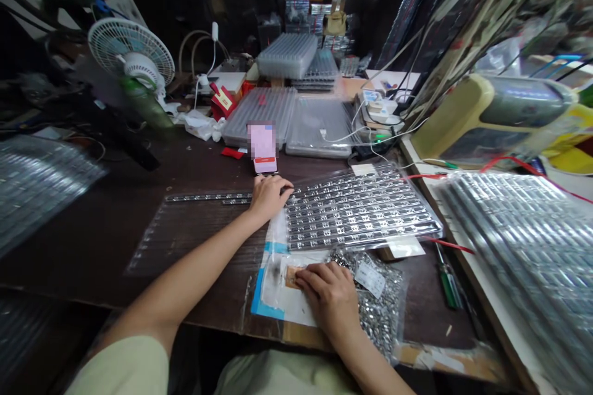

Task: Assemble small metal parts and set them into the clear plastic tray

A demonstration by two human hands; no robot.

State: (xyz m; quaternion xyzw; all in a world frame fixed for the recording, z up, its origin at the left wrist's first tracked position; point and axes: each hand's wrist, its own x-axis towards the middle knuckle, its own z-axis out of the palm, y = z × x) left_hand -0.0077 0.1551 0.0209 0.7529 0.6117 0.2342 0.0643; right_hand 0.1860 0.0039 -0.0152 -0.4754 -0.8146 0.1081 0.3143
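My left hand [271,197] lies on the bench with its fingers curled around the end of a dark component strip [208,197]. To its right is a clear plastic tray [361,207] holding rows of small black chips with silver leads. My right hand [327,293] rests flat, nearer me, on a white sheet with blue edging [278,293], touching a tan patch of tape [291,276]. Beside it lies a clear bag of small silver parts [375,302] with a white label. An empty-looking ridged clear tray [194,241] lies under the strip.
A phone with a blurred screen [263,147] stands just past my left hand. Stacked clear trays [287,55], a white fan [132,52], a power strip [377,108] and a cream machine [491,117] stand behind. A green-handled screwdriver [447,281] lies at right, beside a large plastic-wrapped sheet [514,259].
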